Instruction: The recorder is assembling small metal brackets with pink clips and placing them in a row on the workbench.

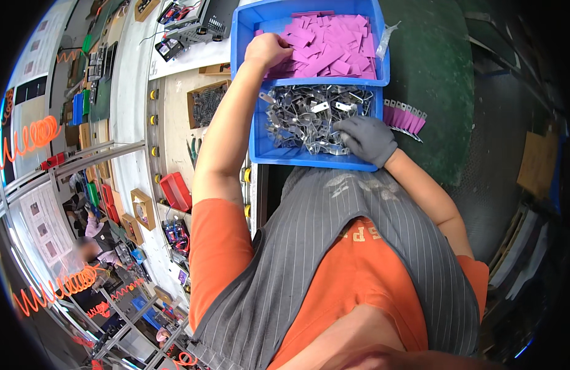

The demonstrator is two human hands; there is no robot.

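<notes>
My bare left hand (pixel 270 50) reaches into a blue bin (pixel 245 37) filled with flat purple strips (pixel 328 46). Its fingers are curled together at the strips, and the fingertips seem to pinch one. Nearer to me, a second blue bin (pixel 285 155) holds a heap of bent silver metal clips (pixel 303 117). My right hand (pixel 366 139), in a grey glove, lies over the right side of that heap. Its fingers are bent closed among the clips; whatever they hold is hidden. Right of the bins, several metal clips with purple sleeves (pixel 407 118) lie in a row.
A green tabletop (pixel 433 61) extends to the right of the bins. On the left bench stand a wooden box of dark parts (pixel 206 105), green-handled pliers (pixel 194 150) and a red bin (pixel 175 191). Orange coiled hoses (pixel 38 135) hang far left, where another person (pixel 103 240) works.
</notes>
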